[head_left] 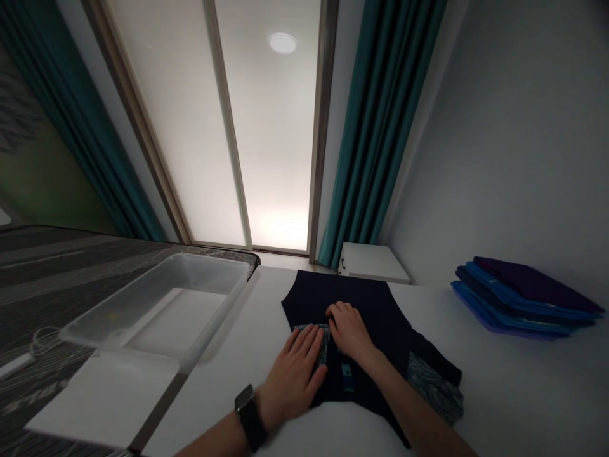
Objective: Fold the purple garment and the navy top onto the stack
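Observation:
A dark navy garment [361, 298] with patterned grey-green sleeve parts lies spread on the white table. My left hand [297, 368] rests flat with fingers stretched over a patterned sleeve [324, 355] folded inward on the garment. Just to its right, my right hand [349, 330] lies on the dark cloth, its fingers slightly bent and no cloth visibly gripped. Between my wrists a small blue label [347, 377] shows. The other patterned sleeve [435, 387] extends to the right, partly behind my right forearm. A black watch [250, 416] is on my left wrist.
A translucent plastic bin [190, 317] stands on the left, across the seam of the white table [228, 374]. At right is a stack of folded blue and purple clothes [523, 298]. A white cabinet [373, 261] is beyond the far edge, near teal curtains [375, 127].

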Action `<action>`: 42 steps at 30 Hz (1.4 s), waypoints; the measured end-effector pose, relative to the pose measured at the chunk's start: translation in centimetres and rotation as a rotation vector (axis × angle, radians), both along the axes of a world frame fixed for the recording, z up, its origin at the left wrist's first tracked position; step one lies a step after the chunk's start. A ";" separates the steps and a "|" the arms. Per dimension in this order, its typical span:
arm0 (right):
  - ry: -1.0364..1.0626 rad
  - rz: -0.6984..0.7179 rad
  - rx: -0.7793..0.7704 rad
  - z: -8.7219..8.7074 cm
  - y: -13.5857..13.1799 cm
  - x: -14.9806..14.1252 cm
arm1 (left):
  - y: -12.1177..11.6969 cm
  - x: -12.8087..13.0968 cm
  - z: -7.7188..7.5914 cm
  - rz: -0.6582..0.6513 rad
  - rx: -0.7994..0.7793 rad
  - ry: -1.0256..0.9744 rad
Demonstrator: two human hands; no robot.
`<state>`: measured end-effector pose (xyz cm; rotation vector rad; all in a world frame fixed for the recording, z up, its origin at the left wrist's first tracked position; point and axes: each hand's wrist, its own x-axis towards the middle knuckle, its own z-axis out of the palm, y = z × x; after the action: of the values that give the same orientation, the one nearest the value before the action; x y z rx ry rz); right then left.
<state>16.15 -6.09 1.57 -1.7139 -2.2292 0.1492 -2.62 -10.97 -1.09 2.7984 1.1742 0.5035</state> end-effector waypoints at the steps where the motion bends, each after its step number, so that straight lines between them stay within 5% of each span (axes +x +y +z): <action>1: 0.007 0.016 0.041 0.2 -0.4 0.0 | 0.3 -0.1 0.0 0.028 0.014 -0.010; 6: 0.044 0.183 0.086 0.7 -3.7 -0.6 | 2.2 -1.6 -0.7 0.123 -0.003 0.039; 12: 0.037 0.275 0.020 -1.4 -7.0 -2.0 | 4.6 -3.5 -1.3 0.214 -0.016 0.093; 17: -0.009 0.280 -0.057 -2.6 -7.5 -1.9 | 5.4 -3.8 -1.2 0.293 -0.010 0.129; 28: 0.022 0.283 -0.179 -1.7 -7.6 -2.1 | 5.7 -3.5 -1.3 0.388 0.004 0.121; 35: 0.096 0.314 -0.196 -1.2 -6.9 -1.2 | 5.3 -3.3 -1.3 0.227 0.029 0.043; 42: 0.218 0.216 -0.025 -1.1 -5.0 1.1 | 3.5 -1.5 -0.4 0.009 -0.037 0.016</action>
<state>17.23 -11.05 0.42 -1.3905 -2.2485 0.3956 -4.09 -7.43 -1.52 2.7717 1.1875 0.4564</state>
